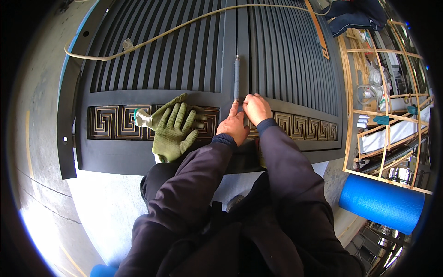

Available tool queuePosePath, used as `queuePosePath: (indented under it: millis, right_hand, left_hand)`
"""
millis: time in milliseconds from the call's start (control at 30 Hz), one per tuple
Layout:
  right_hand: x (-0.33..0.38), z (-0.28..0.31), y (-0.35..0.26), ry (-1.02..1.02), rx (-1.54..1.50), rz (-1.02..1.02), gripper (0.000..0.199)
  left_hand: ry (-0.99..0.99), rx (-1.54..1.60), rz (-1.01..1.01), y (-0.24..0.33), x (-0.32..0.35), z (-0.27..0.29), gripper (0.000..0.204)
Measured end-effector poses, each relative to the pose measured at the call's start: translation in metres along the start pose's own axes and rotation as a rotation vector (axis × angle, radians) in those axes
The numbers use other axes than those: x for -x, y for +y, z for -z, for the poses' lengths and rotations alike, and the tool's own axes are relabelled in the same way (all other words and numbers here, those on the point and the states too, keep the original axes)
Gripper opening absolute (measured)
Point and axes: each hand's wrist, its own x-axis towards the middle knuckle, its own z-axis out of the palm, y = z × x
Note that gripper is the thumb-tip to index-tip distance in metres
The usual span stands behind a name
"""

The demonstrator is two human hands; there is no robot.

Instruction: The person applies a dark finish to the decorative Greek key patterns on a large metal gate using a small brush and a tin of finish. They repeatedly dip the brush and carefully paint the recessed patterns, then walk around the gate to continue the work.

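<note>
A dark grey metal double door (152,99) with slats and a band of gold key-pattern panels (300,126) lies flat in front of me. Along its middle seam rests a slim grey rod (237,78) with a pale pointed tip. My left hand (234,127) lies on the door, its index finger stretched to the rod's near end, the other fingers partly bent. Beside it, my right hand (257,109) is closed with fingertips pressed together at the seam; what they pinch is hidden. Green work gloves (173,134) lie left of my hands, next to a clear thing with a teal rim (143,118).
A beige hose (175,33) crosses the door's far part. An orange strip (318,34) lies at far right. Right of the door stand wooden frames (349,106) and a blue roll (382,203). Someone's dark-clothed legs (353,18) show at upper right.
</note>
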Motion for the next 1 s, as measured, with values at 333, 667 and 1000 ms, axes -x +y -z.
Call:
queuePosePath:
  millis: [333,667,1000]
  right_hand:
    - [0.006,0.007,0.0,-0.054,0.189,0.043,0.019]
    - [0.0,0.015,0.003,-0.05,0.099,0.005,0.015]
    - [0.017,0.046,-0.003,-0.19,-1.222,-0.442,0.012]
  left_hand:
    - [-0.019,0.014,0.031,-0.001,-0.001,-0.002,0.07]
    - [-0.019,0.001,0.011,-0.001,-0.001,0.0,0.066]
    - [0.236,0.157,0.033,0.004,-0.003,0.005,0.052]
